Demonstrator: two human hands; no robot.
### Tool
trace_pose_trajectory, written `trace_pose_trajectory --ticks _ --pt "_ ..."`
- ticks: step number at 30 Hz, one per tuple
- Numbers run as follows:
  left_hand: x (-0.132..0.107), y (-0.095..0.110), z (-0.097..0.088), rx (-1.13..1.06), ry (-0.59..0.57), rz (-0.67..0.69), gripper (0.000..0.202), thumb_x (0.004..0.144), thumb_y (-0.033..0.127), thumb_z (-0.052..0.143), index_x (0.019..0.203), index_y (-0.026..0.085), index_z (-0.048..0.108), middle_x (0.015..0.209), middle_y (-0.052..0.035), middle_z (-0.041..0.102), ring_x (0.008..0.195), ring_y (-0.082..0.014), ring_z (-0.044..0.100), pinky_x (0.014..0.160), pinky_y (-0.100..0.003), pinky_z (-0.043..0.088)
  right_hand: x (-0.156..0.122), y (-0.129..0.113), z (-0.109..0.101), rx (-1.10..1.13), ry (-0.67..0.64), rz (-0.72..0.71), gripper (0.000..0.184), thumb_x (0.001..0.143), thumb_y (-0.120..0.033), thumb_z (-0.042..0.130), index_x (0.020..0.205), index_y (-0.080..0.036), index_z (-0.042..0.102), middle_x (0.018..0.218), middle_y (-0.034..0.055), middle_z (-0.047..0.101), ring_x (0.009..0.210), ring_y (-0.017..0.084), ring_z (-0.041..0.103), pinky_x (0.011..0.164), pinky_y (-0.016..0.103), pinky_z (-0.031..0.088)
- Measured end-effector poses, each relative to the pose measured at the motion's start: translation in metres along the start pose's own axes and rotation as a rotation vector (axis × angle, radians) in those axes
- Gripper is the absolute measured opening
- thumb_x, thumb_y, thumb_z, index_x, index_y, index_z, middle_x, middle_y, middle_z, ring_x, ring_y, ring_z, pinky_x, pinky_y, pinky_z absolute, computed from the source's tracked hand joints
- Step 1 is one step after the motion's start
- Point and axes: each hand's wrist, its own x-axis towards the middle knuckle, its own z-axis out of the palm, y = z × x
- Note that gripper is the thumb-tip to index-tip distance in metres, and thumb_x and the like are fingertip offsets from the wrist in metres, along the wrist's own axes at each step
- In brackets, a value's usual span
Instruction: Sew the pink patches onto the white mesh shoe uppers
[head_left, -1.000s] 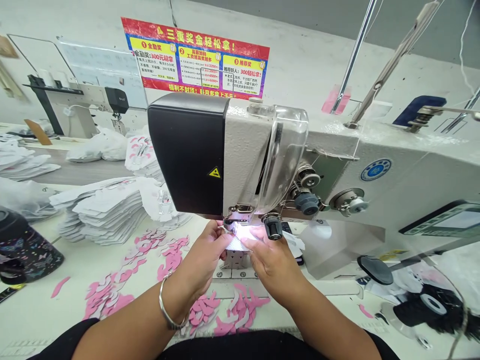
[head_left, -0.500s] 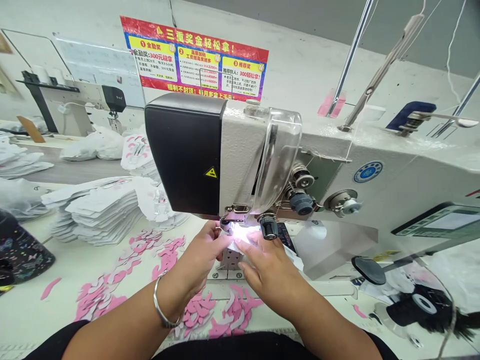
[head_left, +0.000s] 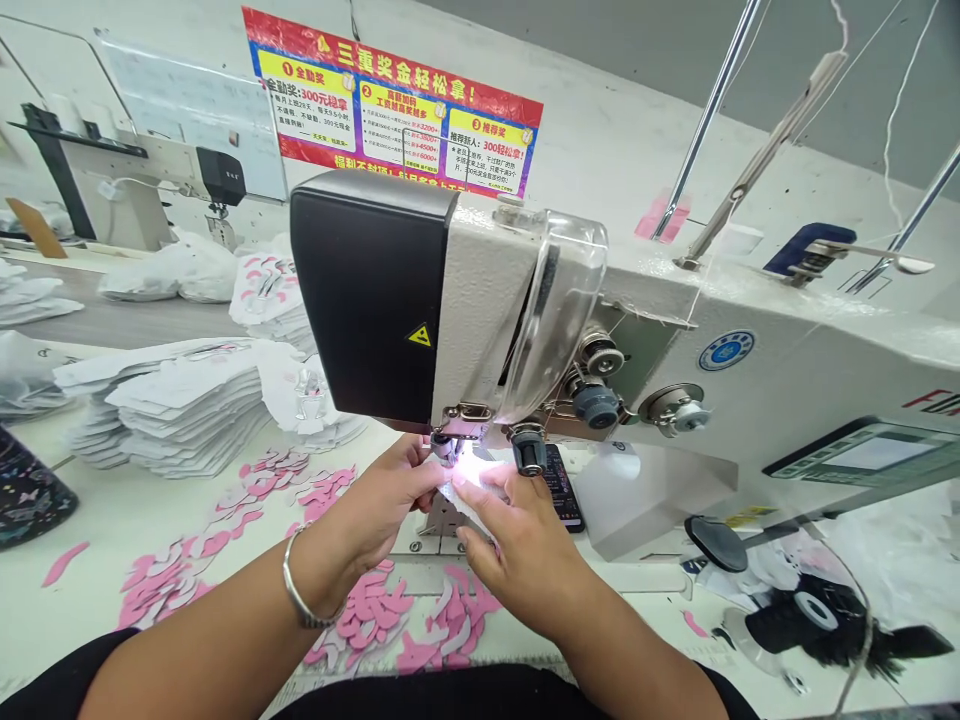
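While your sewing machine [head_left: 570, 340] fills the far right, white cut-piece stacks [head_left: 180, 395] sit far left and pink scraps [head_left: 367, 615] lie near. Your white fabric piece [head_left: 466, 495] lies just under the presser foot [head_left: 450, 445], your left hand [head_left: 382, 500] pinching it between fingertips, your right hand [head_left: 517, 545] pressing it with fingers slightly spread. Fingers that close could meet the needle if the piece slips.

Sewing machine [head_left: 780, 385]: painted metal; guard [head_left: 559, 300]: glossy clear plastic.
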Motion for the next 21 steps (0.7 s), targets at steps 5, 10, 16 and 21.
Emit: trace_pose_trajectory --ticks 5,10,16,21 --pt "-0.001 -0.002 -0.006 -0.065 -0.029 -0.015 0.018 0.071 0.021 0.075 0.073 0.019 0.057 0.071 0.0035 0.051 0.058 -0.0085 0.044 0.052 -0.021 0.039 -0.002 0.000 0.009 0.008 0.079 0.007 0.047 0.091 -0.028 0.060 0.137 -0.031 0.055 0.113 0.0128 0.056 0.104 0.030 0.052 0.094 0.056 0.047" --pt "0.007 -0.005 -0.008 -0.106 -0.001 -0.038 0.020 0.068 0.022 0.076 0.072 0.018 0.057 0.066 0.0028 0.051 0.055 -0.0090 0.045 0.049 -0.020 0.038 0.003 0.001 0.024 0.026 0.188 0.026 0.040 0.090 -0.026 0.059 0.130 -0.029 0.061 0.107 0.0112 0.056 0.099 0.027 0.053 0.091 0.049 0.047" --pt "0.017 -0.002 -0.007 -0.126 -0.069 0.008 0.023 0.071 0.030 0.076 0.064 0.015 0.060 0.055 0.0019 0.044 0.048 -0.0081 0.036 0.043 -0.020 0.026 0.012 0.006 0.044 0.022 0.307 0.059 0.036 0.090 -0.023 0.056 0.125 -0.025 0.064 0.112 0.0117 0.057 0.110 0.029 0.052 0.099 0.051 0.042" --pt "0.021 -0.005 -0.008 -0.134 -0.074 0.038 0.024 0.071 0.029 0.077 0.062 0.016 0.060 0.054 0.0020 0.043 0.048 -0.0088 0.037 0.043 -0.022 0.024 0.014 0.008 0.050 0.061 0.393 0.032 0.031 0.090 -0.024 0.056 0.121 -0.024 0.065 0.113 0.0106 0.058 0.115 0.029 0.050 0.101 0.050 0.041"
